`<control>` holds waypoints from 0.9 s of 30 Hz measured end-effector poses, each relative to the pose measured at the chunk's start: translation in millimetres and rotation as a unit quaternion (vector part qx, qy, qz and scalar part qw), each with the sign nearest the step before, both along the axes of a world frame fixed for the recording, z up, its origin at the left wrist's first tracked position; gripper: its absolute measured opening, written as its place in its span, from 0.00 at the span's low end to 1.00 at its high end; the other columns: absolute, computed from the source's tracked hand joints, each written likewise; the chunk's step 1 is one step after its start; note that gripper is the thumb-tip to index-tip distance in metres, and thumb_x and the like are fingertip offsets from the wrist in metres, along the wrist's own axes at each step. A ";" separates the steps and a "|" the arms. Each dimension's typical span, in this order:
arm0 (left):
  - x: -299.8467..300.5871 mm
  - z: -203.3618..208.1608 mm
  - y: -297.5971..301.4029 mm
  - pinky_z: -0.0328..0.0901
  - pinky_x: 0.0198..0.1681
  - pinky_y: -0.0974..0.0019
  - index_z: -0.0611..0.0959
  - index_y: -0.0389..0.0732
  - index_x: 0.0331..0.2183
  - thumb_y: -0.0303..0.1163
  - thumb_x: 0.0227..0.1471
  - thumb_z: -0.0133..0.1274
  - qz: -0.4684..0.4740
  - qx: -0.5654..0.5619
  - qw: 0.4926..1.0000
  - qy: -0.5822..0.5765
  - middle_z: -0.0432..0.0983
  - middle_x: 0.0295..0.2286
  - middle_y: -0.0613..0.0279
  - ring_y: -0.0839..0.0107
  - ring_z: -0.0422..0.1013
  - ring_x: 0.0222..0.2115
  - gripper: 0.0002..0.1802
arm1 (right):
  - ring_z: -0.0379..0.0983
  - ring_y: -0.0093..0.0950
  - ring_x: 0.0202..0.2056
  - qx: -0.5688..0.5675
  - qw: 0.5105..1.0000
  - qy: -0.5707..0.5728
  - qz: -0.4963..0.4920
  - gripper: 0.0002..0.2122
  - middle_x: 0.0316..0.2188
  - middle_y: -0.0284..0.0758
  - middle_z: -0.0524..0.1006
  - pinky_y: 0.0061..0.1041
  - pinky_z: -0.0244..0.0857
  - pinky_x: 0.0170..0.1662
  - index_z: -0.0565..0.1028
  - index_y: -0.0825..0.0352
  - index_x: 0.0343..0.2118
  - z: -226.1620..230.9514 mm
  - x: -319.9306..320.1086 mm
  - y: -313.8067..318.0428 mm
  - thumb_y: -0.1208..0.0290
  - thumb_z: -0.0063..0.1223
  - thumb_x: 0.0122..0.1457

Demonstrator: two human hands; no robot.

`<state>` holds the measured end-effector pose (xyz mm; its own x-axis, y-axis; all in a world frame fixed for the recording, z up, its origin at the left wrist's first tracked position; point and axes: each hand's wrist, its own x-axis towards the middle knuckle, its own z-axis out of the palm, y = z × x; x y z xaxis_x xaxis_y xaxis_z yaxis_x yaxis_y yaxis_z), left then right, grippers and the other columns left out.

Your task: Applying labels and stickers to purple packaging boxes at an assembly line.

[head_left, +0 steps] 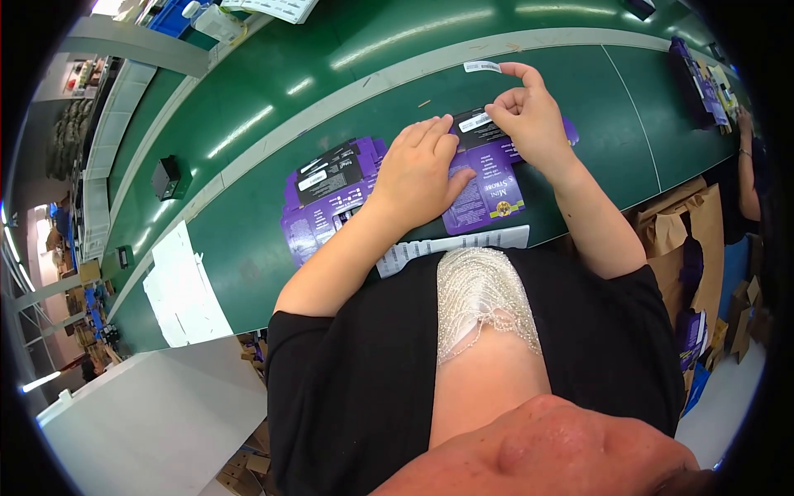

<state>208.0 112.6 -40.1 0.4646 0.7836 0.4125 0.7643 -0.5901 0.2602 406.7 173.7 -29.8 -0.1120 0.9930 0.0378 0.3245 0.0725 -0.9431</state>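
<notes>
Flattened purple-and-black cartons lie on the green table before me. My left hand (419, 169) rests flat over the right-hand carton (484, 194), fingers stretched out and thumb spread on its purple panel. On that carton's black panel is a white barcode label (475, 122). Above the panel's right end, my right hand (529, 120) is curled, thumb and lower fingers close to the label. A separate white barcode label (482, 66) hangs from its index fingertip. To the left lies another flattened carton (331, 169), also bearing a white label on black, partly hidden by my left forearm.
A printed label sheet (504, 237) lies at the table's near edge. White paper (184, 289) lies further left. A small black box (166, 177) stands beyond it. At far right are more purple cartons (693, 87) and another person's arm (747, 165). Brown cardboard (703, 240) stands below.
</notes>
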 end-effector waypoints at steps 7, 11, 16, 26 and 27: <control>4.2 2.2 -1.1 0.64 0.57 0.60 0.80 0.34 0.43 0.40 0.48 0.63 0.013 -0.015 1.000 0.019 0.77 0.49 0.51 0.56 0.72 0.51 0.24 | 0.69 0.19 0.22 0.005 1.000 -0.015 0.004 0.24 0.24 0.32 0.75 0.17 0.63 0.25 0.64 0.72 0.56 -2.9 2.7 -0.3 0.79 0.56 0.55; 7.5 5.2 -0.4 0.64 0.57 0.61 0.80 0.34 0.45 0.39 0.49 0.62 0.011 -0.013 1.000 0.026 0.76 0.49 0.51 0.56 0.72 0.51 0.24 | 0.69 0.19 0.22 0.005 1.000 -0.015 -0.003 0.24 0.24 0.31 0.75 0.18 0.63 0.25 0.65 0.72 0.56 -3.8 3.8 -2.3 0.79 0.56 0.56; 11.4 8.9 0.6 0.65 0.56 0.60 0.79 0.34 0.47 0.39 0.49 0.61 0.005 -0.003 0.999 0.037 0.76 0.48 0.51 0.55 0.72 0.50 0.26 | 0.69 0.19 0.22 0.006 1.000 -0.023 -0.009 0.24 0.23 0.31 0.75 0.19 0.64 0.25 0.65 0.70 0.56 -2.0 4.8 -4.1 0.79 0.56 0.56; 16.9 13.8 2.2 0.66 0.53 0.59 0.78 0.35 0.50 0.38 0.51 0.59 0.002 -0.007 0.997 0.077 0.74 0.46 0.49 0.54 0.72 0.45 0.27 | 0.69 0.23 0.22 0.059 0.991 -0.114 0.022 0.23 0.23 0.31 0.74 0.23 0.65 0.28 0.66 0.67 0.56 -1.6 11.6 -4.5 0.81 0.53 0.56; 17.9 14.9 2.6 0.66 0.52 0.59 0.78 0.35 0.51 0.38 0.51 0.59 0.001 -0.006 0.997 0.078 0.74 0.45 0.49 0.54 0.72 0.44 0.27 | 0.70 0.23 0.23 0.067 0.989 -0.131 0.028 0.23 0.23 0.31 0.74 0.24 0.65 0.28 0.66 0.66 0.56 -1.0 12.2 -4.8 0.81 0.53 0.56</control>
<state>225.9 115.2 -25.1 0.5208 0.7894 0.3250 0.7973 -0.5858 0.1451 418.9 169.0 -30.8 -0.1906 0.9728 0.1314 0.5491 0.2167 -0.8072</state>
